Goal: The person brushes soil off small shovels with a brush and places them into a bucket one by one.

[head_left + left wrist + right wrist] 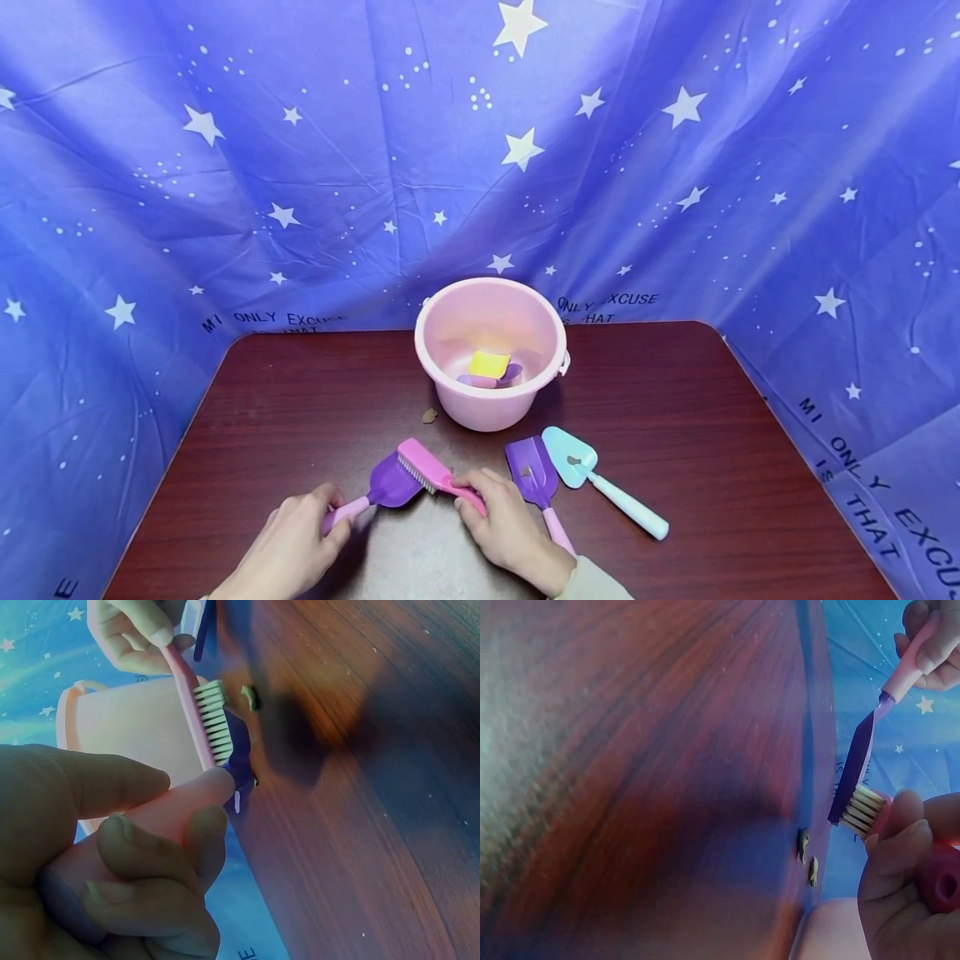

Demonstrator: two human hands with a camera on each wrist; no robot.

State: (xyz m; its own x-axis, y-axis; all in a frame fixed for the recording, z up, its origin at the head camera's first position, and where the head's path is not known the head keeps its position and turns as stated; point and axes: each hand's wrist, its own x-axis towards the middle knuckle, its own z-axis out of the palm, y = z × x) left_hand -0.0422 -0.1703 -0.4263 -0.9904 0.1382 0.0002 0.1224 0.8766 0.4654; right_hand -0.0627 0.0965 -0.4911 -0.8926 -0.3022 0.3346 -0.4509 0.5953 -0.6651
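My left hand (288, 537) grips the light pink handle of a purple toy shovel (390, 487), its blade pointing away and to the right. In my right hand (508, 521) is a pink brush (420, 460), held by its handle. The brush's pale bristles (215, 724) meet the shovel's blade in the left wrist view. Fingers and thumb wrap the shovel handle (169, 814) there. Small brownish pieces (804, 846) show close to the brush in the right wrist view; what they are is unclear.
A pink bucket (487, 410) stands at the back, holding a yellow piece (489, 364) and purple items. Right of the brush lie a second purple shovel (546, 479) and a light blue trowel (630, 507). A brown scrap (430, 416) lies before the bucket. Starry blue cloth (360, 167) surrounds the table.
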